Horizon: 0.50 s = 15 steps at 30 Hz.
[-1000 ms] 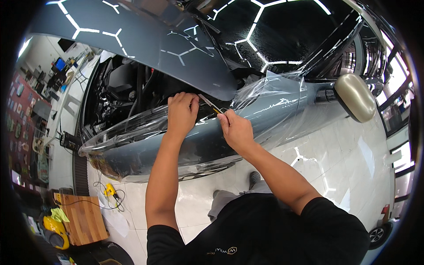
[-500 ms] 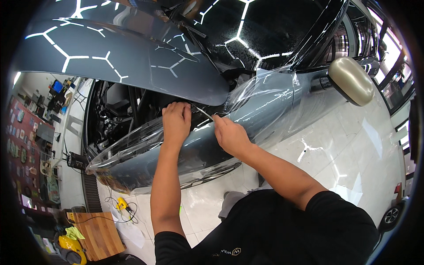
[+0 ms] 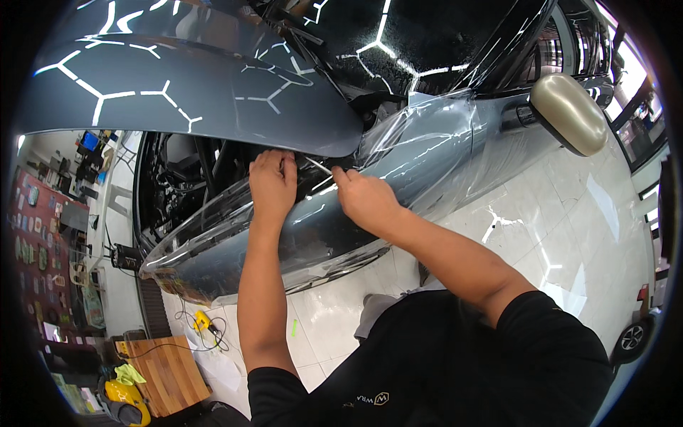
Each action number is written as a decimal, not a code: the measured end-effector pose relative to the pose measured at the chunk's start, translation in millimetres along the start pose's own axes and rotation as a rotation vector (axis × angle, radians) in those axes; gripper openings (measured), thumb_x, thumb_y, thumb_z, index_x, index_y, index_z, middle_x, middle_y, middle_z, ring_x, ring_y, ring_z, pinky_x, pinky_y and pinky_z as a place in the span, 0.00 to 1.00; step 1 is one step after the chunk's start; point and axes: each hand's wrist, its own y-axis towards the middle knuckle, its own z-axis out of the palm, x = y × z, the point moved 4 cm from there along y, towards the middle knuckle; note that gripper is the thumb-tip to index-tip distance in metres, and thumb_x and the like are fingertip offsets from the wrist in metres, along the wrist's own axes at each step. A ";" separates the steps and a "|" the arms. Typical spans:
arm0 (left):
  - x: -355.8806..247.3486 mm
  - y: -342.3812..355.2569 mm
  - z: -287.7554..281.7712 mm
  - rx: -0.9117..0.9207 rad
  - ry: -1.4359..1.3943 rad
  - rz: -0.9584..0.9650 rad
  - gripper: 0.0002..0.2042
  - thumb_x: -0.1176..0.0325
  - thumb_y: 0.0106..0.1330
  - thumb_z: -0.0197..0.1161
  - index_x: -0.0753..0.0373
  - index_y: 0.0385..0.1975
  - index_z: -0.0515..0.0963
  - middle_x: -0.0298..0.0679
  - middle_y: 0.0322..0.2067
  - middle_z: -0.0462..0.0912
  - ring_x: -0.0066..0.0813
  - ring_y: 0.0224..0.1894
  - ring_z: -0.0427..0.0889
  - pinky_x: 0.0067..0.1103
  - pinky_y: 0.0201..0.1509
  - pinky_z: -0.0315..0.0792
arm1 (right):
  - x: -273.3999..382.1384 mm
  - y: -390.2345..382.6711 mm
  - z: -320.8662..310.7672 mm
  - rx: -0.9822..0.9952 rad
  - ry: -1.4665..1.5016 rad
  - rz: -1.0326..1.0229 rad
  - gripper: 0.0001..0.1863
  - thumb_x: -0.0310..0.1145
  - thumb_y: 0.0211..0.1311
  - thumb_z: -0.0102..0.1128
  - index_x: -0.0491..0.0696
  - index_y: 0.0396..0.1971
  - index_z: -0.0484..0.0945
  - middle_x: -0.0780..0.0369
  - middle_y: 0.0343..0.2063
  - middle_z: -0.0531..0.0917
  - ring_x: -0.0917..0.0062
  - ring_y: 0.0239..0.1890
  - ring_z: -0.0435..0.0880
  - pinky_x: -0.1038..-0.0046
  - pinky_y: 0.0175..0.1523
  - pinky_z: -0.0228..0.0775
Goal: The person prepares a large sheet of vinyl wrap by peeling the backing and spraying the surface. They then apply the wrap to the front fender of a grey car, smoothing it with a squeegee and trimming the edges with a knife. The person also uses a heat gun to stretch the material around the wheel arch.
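A grey car fender (image 3: 331,224) lies in front of me, partly covered with loose, wrinkled clear film (image 3: 427,139). My left hand (image 3: 272,178) is at the fender's upper edge, just below the raised hood (image 3: 213,99). Its fingers are bent and pressed together, their tips hidden at the edge. To its right, my right hand (image 3: 363,198) is closed in a pinch on a thin pale stick-like piece (image 3: 318,166). That piece slants up and left toward my left hand; whether it is a tool or a taut strip cannot be told.
A gold-coloured side mirror (image 3: 569,114) juts out at the right. The engine bay (image 3: 178,164) opens at the left. On the tiled floor (image 3: 512,242), lower left, are a yellow corded tool (image 3: 204,322) and a wooden board (image 3: 167,373).
Both hands sit slightly higher and further left in the picture, and the car has shifted with the view. The right hand still pinches the thin piece, and the left hand remains at the fender edge.
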 end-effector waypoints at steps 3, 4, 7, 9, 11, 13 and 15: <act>4.3 4.9 -3.5 -0.006 -0.024 -0.075 0.05 0.72 0.60 0.58 0.66 0.27 0.76 0.45 0.24 0.78 0.45 0.30 0.77 0.35 0.36 0.66 | -11.8 -4.3 -8.2 0.026 -0.051 -0.030 0.16 0.29 0.60 0.51 0.40 0.47 0.73 0.52 0.26 0.80 0.56 0.25 0.82 0.59 0.30 0.75; 7.8 5.9 -4.5 0.005 -0.061 -0.121 0.04 0.73 0.60 0.58 0.67 0.27 0.76 0.46 0.24 0.78 0.45 0.29 0.77 0.35 0.35 0.67 | -13.8 -4.9 -11.3 0.046 -0.062 -0.020 0.15 0.29 0.60 0.51 0.40 0.46 0.73 0.53 0.26 0.80 0.56 0.25 0.82 0.58 0.30 0.75; -0.8 9.0 -16.7 0.021 -0.163 -0.200 0.06 0.72 0.61 0.58 0.68 0.29 0.76 0.48 0.25 0.80 0.42 0.27 0.80 0.31 0.32 0.71 | -18.3 -5.2 -21.5 0.080 -0.085 -0.010 0.09 0.29 0.60 0.52 0.42 0.39 0.72 0.53 0.25 0.80 0.56 0.25 0.82 0.58 0.30 0.75; -0.7 9.9 -18.8 0.042 -0.205 -0.231 0.06 0.71 0.62 0.59 0.69 0.30 0.76 0.48 0.26 0.81 0.41 0.27 0.81 0.29 0.31 0.72 | -23.2 -4.8 -26.1 0.072 -0.093 -0.025 0.08 0.29 0.59 0.51 0.43 0.36 0.72 0.54 0.24 0.79 0.56 0.25 0.82 0.58 0.30 0.75; -5.4 11.2 -14.7 0.155 -0.117 -0.161 0.11 0.65 0.62 0.60 0.68 0.35 0.78 0.50 0.30 0.81 0.46 0.33 0.82 0.32 0.39 0.74 | -27.3 -3.0 -22.4 0.081 -0.079 -0.054 0.07 0.28 0.59 0.50 0.42 0.35 0.72 0.53 0.24 0.80 0.55 0.25 0.82 0.58 0.29 0.75; -14.3 12.2 -6.2 0.261 0.007 -0.095 0.13 0.63 0.62 0.61 0.67 0.37 0.79 0.52 0.32 0.82 0.50 0.38 0.82 0.35 0.44 0.74 | -28.0 -2.1 -21.3 0.102 -0.074 -0.051 0.06 0.28 0.59 0.50 0.42 0.34 0.72 0.52 0.25 0.81 0.55 0.26 0.82 0.58 0.29 0.75; -14.5 24.9 3.8 0.441 0.065 -0.039 0.17 0.60 0.60 0.62 0.65 0.45 0.78 0.53 0.46 0.80 0.54 0.46 0.78 0.38 0.51 0.72 | -23.4 -1.3 -24.5 0.120 -0.063 -0.059 0.05 0.27 0.58 0.49 0.42 0.33 0.72 0.52 0.26 0.81 0.55 0.27 0.83 0.58 0.30 0.75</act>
